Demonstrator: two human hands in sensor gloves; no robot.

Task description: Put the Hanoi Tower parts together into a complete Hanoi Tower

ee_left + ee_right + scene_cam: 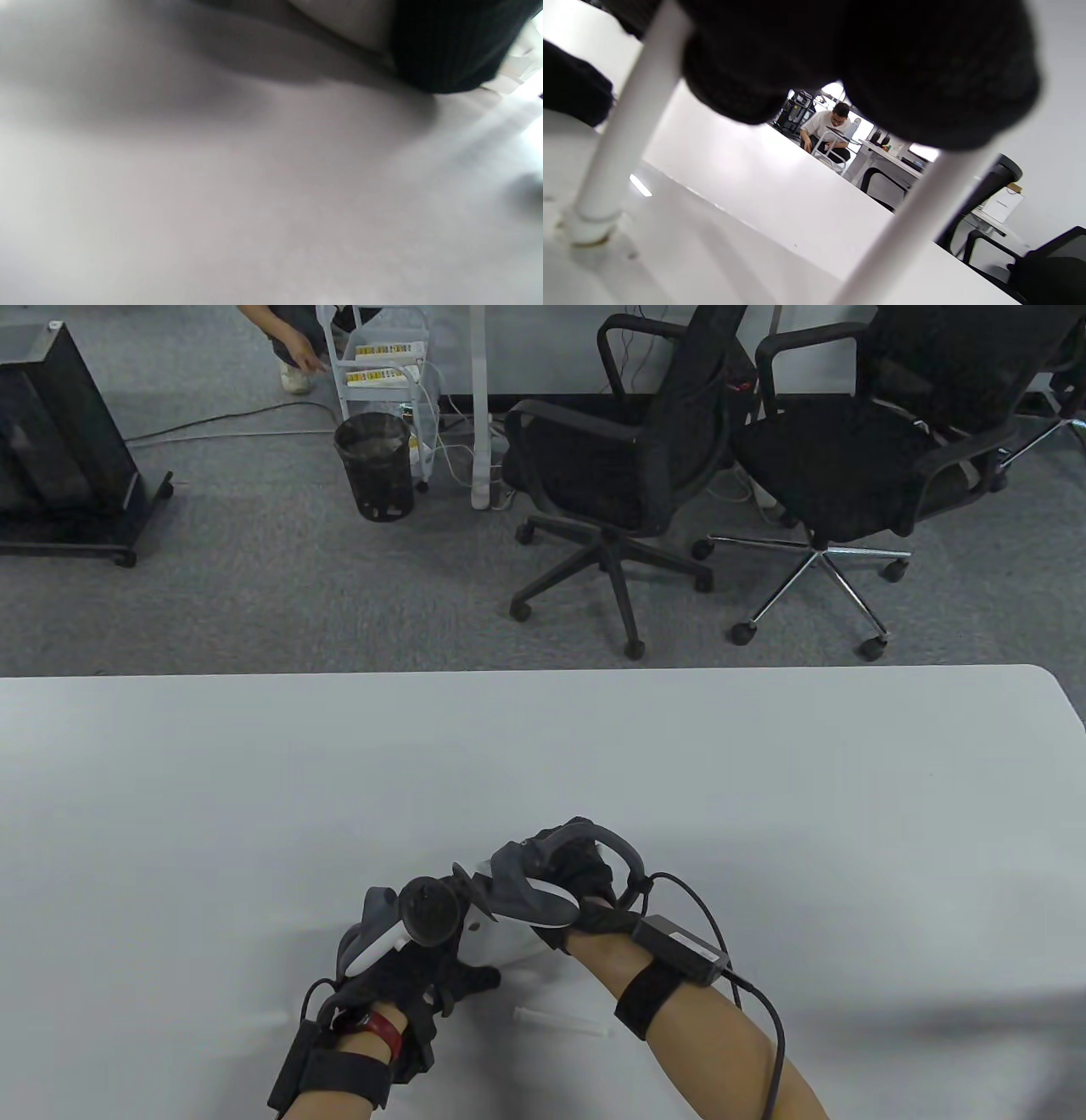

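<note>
A white Hanoi Tower base lies on the table near the front edge, mostly covered by both hands. In the right wrist view two white pegs stand upright in the base: one on the left and one on the right. My right hand reaches over the base, and its gloved fingers close over the pegs' tops and hide the right peg's tip. My left hand rests spread beside the base's near edge. A loose white peg lies flat on the table between my forearms. No discs show.
The white table stretches wide beyond my hands. Two black office chairs and a bin stand on the floor behind the far edge. The left wrist view shows only blurred table and a black glove.
</note>
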